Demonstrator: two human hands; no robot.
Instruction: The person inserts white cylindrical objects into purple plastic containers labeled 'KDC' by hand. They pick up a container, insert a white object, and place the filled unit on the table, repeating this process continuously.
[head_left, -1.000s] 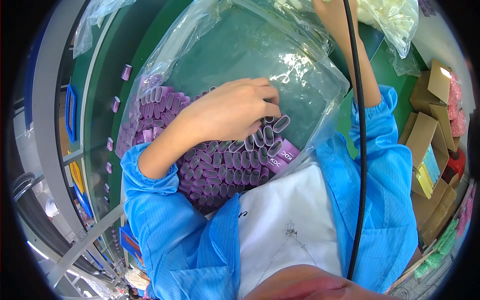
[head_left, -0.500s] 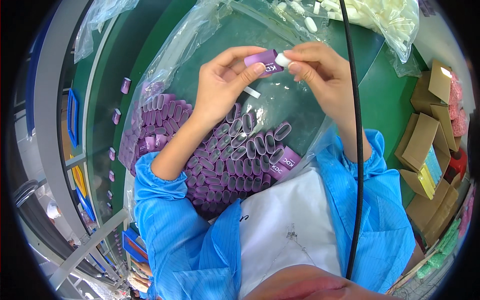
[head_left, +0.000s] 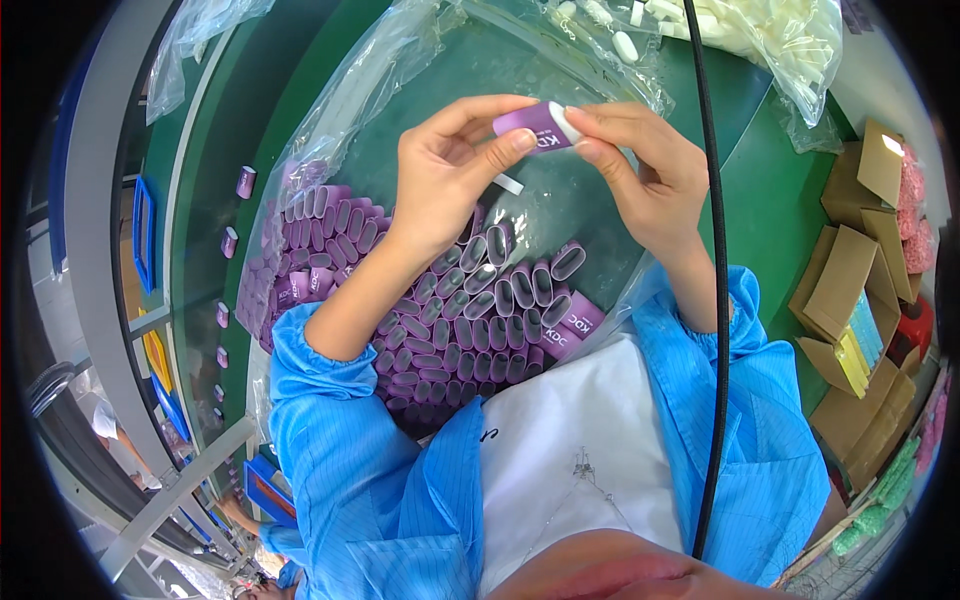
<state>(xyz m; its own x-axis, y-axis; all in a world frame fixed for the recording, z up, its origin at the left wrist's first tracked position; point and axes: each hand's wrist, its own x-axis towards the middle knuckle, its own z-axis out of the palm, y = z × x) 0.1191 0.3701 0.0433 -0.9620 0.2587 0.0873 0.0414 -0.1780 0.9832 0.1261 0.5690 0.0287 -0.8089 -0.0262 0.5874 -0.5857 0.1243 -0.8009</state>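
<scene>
A purple oval casing (head_left: 524, 127) is pinched between thumb and fingers of my left hand (head_left: 440, 170), above the green table. My right hand (head_left: 645, 170) is closed with its thumb and forefinger on a white end cap (head_left: 565, 122), which sits against the casing's right end. How deep the cap goes inside cannot be seen. Below my hands lies a big pile of open-ended purple casings (head_left: 460, 335), spread on a clear plastic sheet. A small white strip-like piece (head_left: 508, 184) rests just beneath my left hand.
White parts fill a clear bag (head_left: 770, 40) at the far right; loose white caps (head_left: 625, 46) lie beside it. A black cable (head_left: 712, 300) hangs at the right, near cardboard boxes (head_left: 835, 285). Purple-and-white pieces (head_left: 229, 242) line a green belt at left; another person's blue sleeve shows lower left.
My right hand has moved closer to my left, bringing the white cap onto the casing's end. Pieces on the left belt have shifted slightly toward me.
</scene>
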